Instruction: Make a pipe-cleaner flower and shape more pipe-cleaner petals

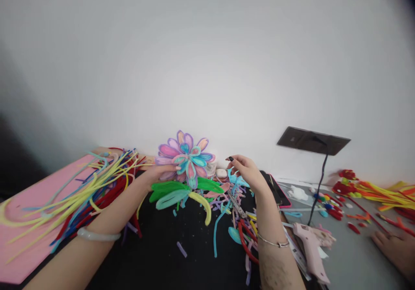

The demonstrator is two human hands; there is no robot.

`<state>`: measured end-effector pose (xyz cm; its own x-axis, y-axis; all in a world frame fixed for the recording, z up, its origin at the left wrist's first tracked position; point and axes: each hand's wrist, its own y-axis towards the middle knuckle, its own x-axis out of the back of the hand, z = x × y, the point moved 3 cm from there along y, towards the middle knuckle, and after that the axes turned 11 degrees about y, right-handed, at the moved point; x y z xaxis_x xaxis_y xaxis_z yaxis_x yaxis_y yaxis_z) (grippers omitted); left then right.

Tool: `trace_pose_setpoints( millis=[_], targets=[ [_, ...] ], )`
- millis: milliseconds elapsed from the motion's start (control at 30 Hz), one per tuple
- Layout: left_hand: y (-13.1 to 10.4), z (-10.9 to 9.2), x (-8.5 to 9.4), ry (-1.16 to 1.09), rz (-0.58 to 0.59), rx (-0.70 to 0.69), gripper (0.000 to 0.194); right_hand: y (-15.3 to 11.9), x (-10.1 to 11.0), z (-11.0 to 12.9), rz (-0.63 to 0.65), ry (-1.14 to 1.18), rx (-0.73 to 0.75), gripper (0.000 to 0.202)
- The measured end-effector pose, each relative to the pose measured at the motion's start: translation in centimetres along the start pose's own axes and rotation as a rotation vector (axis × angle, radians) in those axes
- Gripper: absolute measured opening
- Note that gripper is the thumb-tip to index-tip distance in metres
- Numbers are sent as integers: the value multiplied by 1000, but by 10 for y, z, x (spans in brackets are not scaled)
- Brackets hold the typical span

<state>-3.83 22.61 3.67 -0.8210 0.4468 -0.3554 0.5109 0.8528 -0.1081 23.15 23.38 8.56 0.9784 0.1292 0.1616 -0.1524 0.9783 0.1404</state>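
My left hand [164,171] is closed on a large flower [191,158] made of pipe cleaners, with purple, pink, orange and blue petals. Beneath its head spread green leaves [207,184], a teal loop and a yellow curl [204,205]. To the right, my right hand [241,167] is raised over a pile of cut pieces, fingers curved and apart, beside a light-blue fuzzy piece [236,178]. No object shows between its fingertips.
Long pipe cleaners [94,186] lie on a pink board [29,238] at left. At right are a pink glue gun [309,249], a tablet [279,190], red figures [345,184] and another person's hand [392,246]. Scissors [238,205] lie among scraps.
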Motion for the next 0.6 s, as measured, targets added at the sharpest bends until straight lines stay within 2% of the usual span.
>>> trace_pose_setpoints(
  millis=[167,300,433,600],
  targets=[
    [17,-40,-9,47,4,-5,14,-1,11,-4,-9,68,11,34],
    [37,-59,-25,93,8,-58,20,-2,18,-11,0,193,-20,41],
    [57,-64,-44,127,70,-89,21,-3,22,-17,11,308,-33,49],
    [67,-53,-65,172,125,-41,21,-5,23,-15,92,432,137,51]
  ],
)
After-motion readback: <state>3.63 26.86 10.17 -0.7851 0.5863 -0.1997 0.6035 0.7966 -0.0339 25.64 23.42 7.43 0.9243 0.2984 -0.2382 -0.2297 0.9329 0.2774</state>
